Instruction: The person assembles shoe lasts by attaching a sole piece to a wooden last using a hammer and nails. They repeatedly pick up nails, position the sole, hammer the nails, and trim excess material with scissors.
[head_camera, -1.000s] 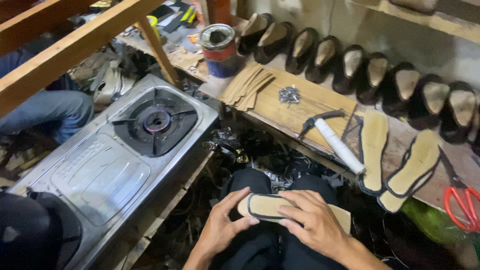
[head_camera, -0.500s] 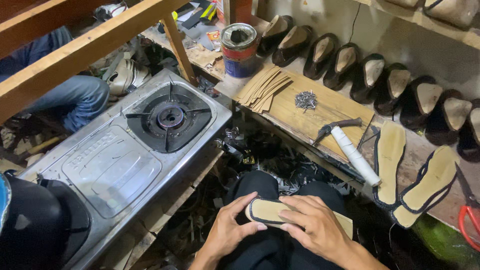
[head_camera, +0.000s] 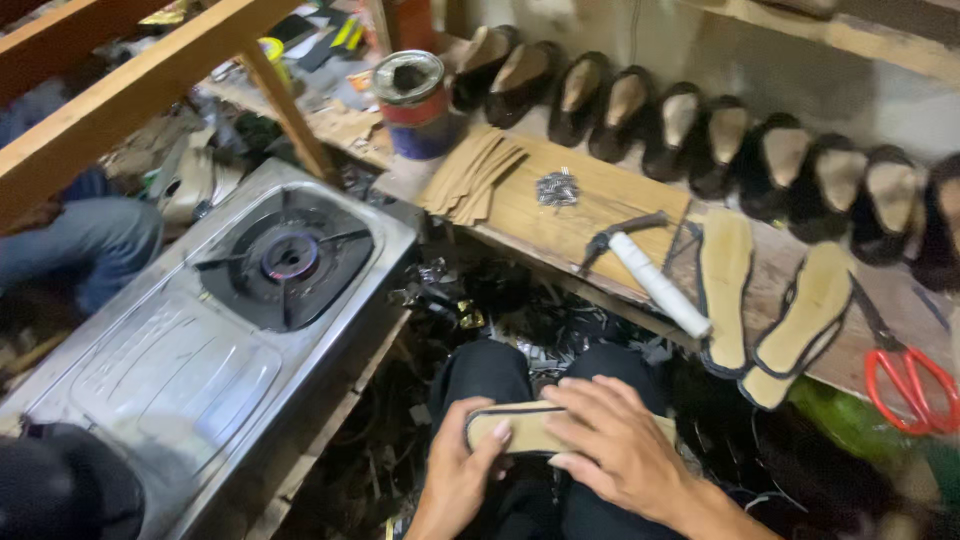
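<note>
Dim cluttered workshop, grey wall (head_camera: 700, 50), wooden beam (head_camera: 130, 100), wooden workbench (head_camera: 570, 215), steel gas stove (head_camera: 200, 340), scrap-littered floor (head_camera: 370, 460)
</note>
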